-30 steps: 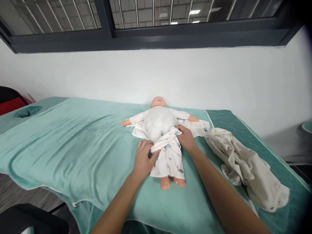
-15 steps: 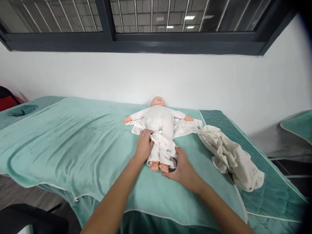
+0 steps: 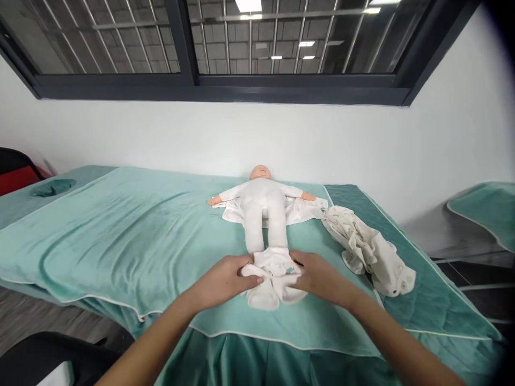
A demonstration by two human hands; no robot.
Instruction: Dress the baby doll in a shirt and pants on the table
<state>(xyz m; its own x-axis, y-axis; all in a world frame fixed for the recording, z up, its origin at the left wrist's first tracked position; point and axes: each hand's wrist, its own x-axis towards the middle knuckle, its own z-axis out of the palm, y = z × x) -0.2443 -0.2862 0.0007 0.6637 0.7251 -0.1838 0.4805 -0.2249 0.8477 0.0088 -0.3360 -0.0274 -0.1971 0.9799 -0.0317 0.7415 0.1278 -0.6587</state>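
A baby doll [image 3: 263, 206] lies on its back on a teal towel [image 3: 132, 230], head toward the wall, arms spread, its white cloth legs bare. An open white top [image 3: 300, 209] is spread under its torso. The small printed white trousers [image 3: 276, 276] are bunched at the doll's feet. My left hand [image 3: 225, 279] grips the left side of the trousers. My right hand [image 3: 317, 273] grips their right side.
A crumpled cream garment [image 3: 364, 246] lies on the bed to the right of the doll. The bed's near edge [image 3: 281, 343] is just below my hands. A white wall and a dark window frame [image 3: 225, 88] stand behind. Another teal-covered surface [image 3: 483, 212] is at far right.
The trousers have slid from the doll's waist down its legs to the feet. Both my hands moved toward me with them, and the doll's legs are now uncovered.
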